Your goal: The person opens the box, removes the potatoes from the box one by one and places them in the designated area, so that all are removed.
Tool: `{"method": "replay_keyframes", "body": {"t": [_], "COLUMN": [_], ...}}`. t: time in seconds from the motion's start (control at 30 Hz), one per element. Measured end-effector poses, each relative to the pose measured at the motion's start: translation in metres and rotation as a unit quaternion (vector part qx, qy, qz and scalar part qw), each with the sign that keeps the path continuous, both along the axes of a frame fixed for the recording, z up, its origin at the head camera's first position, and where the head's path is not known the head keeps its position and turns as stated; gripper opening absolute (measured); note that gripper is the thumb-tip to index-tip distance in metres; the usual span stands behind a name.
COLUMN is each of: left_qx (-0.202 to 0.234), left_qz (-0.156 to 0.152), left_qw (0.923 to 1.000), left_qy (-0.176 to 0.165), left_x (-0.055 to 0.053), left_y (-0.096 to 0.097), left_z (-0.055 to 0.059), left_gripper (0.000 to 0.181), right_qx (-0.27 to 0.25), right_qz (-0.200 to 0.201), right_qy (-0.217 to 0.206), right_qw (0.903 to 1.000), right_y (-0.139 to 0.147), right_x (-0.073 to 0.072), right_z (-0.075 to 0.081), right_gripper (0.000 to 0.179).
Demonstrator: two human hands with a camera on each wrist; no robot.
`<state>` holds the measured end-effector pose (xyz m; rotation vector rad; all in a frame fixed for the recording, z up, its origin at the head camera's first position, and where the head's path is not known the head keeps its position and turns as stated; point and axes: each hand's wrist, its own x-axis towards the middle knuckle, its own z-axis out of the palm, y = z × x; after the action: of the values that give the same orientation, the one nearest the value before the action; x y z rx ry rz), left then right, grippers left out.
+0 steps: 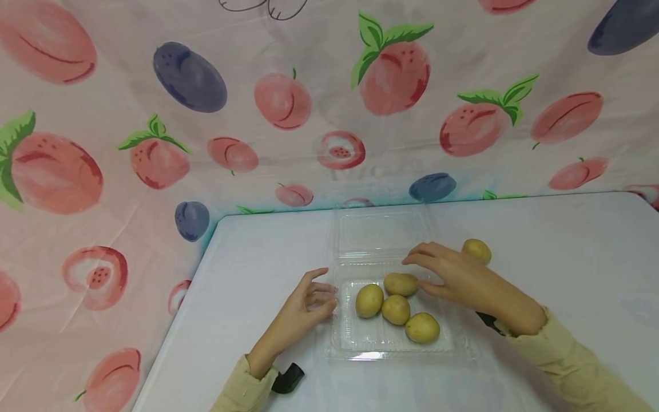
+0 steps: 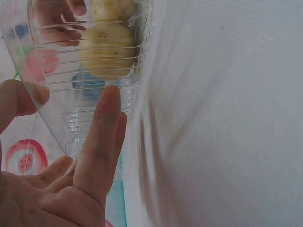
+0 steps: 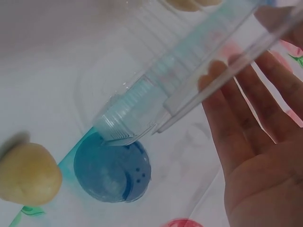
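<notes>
A clear plastic clamshell box lies with its lid folded back, away from me. Several yellow potatoes sit inside, among them one at the left, one farther back and one in front. My left hand is at the box's left wall, fingers extended and slightly spread; its wrist view shows the fingertips close by the ribbed side. Over the right side reaches my right hand, its thumb tip right by the back potato. The right wrist view shows its fingers loosely extended beside the rim.
One more potato lies on the white table outside the box, beyond my right hand. A fruit-printed cloth hangs behind the table and along its left side. Dark wrist mounts sit under the sleeves.
</notes>
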<state>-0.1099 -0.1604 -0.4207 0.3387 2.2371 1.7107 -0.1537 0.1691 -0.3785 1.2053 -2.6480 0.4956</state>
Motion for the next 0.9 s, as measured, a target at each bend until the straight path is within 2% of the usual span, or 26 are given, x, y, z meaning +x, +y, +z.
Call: {"method": "replay_keyframes", "body": {"t": [0.4, 0.67, 0.9], "left_qx": [0.001, 0.0, 0.001], "left_qz": [0.0, 0.003, 0.005], "left_qw": [1.0, 1.0, 1.0], "left_qy": [0.004, 0.003, 0.004], "left_x": [0.0, 0.001, 0.0], "left_y": [0.0, 0.0, 0.0], "left_z": [-0.001, 0.0, -0.001], "left_gripper": [0.066, 0.066, 0.066], "right_qx": [0.003, -0.004, 0.001], "right_qz": [0.023, 0.042, 0.047], "right_qy": [-0.013, -0.006, -0.038], "right_qw": [0.9996, 0.9991, 0.9981], "right_y": [-0.005, -0.008, -0.011], "right_x": [0.0, 0.0, 0.0], "right_z": [-0.002, -0.005, -0.01], "right_gripper": [0.038, 0.038, 0.033]}}
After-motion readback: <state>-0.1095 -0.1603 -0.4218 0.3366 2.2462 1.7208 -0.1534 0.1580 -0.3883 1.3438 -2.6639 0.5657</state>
